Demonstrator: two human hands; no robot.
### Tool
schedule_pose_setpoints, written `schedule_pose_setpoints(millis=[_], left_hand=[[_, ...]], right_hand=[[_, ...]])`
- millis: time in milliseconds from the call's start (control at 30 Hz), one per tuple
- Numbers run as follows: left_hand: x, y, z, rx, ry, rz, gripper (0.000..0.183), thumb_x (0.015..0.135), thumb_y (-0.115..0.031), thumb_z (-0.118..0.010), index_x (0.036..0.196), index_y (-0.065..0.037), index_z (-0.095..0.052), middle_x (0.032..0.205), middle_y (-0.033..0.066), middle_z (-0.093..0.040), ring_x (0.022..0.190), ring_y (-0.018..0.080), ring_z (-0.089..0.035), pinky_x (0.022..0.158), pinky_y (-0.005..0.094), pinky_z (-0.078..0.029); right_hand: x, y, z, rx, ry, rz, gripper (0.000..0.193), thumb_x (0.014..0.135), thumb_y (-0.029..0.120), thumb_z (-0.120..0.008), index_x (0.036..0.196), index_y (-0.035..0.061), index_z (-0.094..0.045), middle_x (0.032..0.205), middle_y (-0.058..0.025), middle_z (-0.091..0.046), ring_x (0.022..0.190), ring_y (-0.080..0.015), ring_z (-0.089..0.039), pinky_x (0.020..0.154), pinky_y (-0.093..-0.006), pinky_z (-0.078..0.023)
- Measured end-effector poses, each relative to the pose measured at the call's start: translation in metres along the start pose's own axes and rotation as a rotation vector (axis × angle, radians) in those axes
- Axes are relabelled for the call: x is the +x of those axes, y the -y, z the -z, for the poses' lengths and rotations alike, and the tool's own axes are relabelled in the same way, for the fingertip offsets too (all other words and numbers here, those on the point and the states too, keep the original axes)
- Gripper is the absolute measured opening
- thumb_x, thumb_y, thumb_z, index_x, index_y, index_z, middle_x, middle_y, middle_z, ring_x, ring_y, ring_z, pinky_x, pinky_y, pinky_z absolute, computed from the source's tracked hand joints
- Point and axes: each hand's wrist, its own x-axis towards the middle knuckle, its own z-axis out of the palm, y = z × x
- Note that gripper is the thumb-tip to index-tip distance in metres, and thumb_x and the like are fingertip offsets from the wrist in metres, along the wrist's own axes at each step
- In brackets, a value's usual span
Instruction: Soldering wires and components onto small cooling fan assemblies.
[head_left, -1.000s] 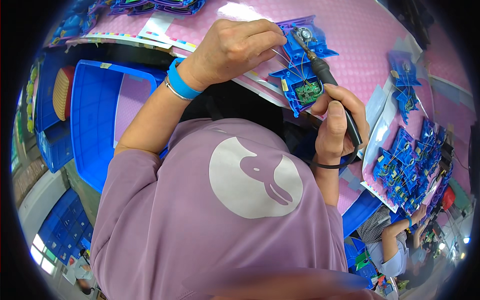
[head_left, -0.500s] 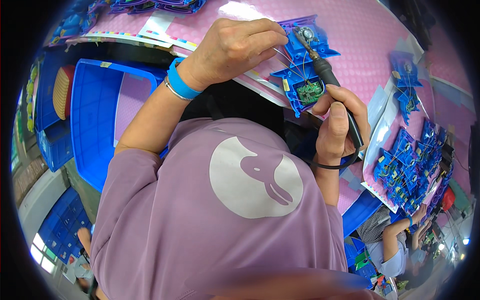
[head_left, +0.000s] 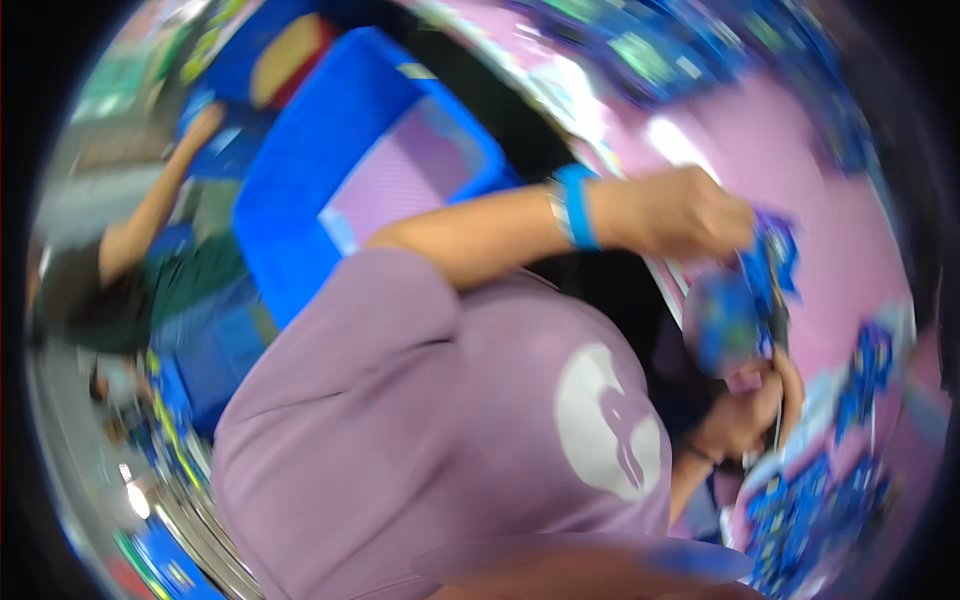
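Motion smears the whole picture. My left hand [head_left: 685, 212], with a blue wristband, is closed, its fingertips bunched beside a blue and purple plastic shell [head_left: 778, 250]. Whatever those fingertips hold is too blurred to make out. Below it, my right hand [head_left: 748, 405] is closed round a soldering iron [head_left: 777, 325], whose dark handle points up toward the shell. Nearer to me, between the hands, the shell's other blue part [head_left: 725, 322] shows with a blurred green patch. Wires and the iron's tip cannot be told apart.
A large blue bin [head_left: 290, 230] stands at my left, beside the pink-covered table [head_left: 840, 240]. Piles of blue shells lie at the far side [head_left: 650, 50] and near right [head_left: 800, 520]. Another person's arm [head_left: 155, 200] reaches in at the far left.
The view has swung left, so my hands and the table now sit farther right and lower. More of the bin and another person have come into view. The iron stays in my right hand.
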Motion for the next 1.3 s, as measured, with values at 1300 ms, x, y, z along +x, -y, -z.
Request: schedule_pose_setpoints(millis=[1300], left_hand=[[0.011, -0.028, 0.016, 0.01, -0.08, -0.143, 0.027, 0.071, -0.008, -0.074, 0.097, -0.005, -0.071, 0.094, 0.0056, -0.07, 0.064, 0.0165, -0.066, 0.053, 0.0258, -0.052]], right_hand=[[0.009, 0.0, 0.025, 0.241, 0.135, 0.111, 0.032, 0.092, 0.016, -0.056, 0.105, -0.0126, -0.063, 0.068, -0.017, -0.062, 0.056, -0.0193, -0.058, 0.056, -0.0287, -0.046]])
